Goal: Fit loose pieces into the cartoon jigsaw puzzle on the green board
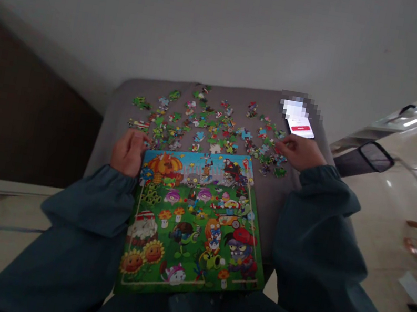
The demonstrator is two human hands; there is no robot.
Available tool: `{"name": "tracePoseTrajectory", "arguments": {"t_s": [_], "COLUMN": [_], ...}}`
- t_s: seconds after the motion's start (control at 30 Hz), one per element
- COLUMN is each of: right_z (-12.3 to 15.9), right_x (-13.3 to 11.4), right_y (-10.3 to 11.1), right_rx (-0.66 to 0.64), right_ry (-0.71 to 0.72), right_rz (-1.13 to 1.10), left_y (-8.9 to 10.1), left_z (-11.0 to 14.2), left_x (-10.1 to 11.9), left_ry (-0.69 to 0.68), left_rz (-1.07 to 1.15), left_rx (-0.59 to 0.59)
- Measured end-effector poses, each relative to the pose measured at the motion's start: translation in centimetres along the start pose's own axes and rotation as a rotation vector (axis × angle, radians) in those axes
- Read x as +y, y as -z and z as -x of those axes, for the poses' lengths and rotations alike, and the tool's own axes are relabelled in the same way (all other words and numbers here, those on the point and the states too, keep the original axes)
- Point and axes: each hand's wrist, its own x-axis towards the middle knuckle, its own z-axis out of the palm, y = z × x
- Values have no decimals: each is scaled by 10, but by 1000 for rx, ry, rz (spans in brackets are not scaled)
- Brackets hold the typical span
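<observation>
A jigsaw puzzle board (197, 223) with a bright cartoon garden scene lies tilted across my lap, its far edge resting on a grey upholstered surface (118, 109). Beyond it spreads a scatter of loose puzzle pieces (205, 129). My left hand (128, 152) is curled at the board's far left corner, next to a few pieces. My right hand (293, 151) reaches over the right end of the scatter, with fingertips curled among the pieces. Neither hand clearly shows a held piece.
A smartphone (298, 120) with a lit, partly blurred screen lies at the far right of the grey surface. A white wall (231, 21) rises behind it. A black mesh pocket (371, 159) and a loose cable sit to the right, above a glossy floor (377, 248).
</observation>
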Motion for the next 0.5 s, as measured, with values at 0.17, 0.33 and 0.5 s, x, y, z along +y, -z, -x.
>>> {"name": "tracePoseTrajectory", "arguments": {"t_s": [0.17, 0.33, 0.5], "right_z": [1, -2, -6], "right_x": [-8, -8, -4], "right_y": [-10, -17, -23], "right_rx": [50, 58, -6], "right_ry": [97, 127, 160], "right_rz": [-69, -67, -73], "left_y": [-3, 7, 8], "left_z": [-1, -13, -49], "left_x": [-4, 4, 17], "left_ry": [-58, -155, -233], "left_rz": [-20, -129, -267], "left_rx": [-9, -100, -231]}}
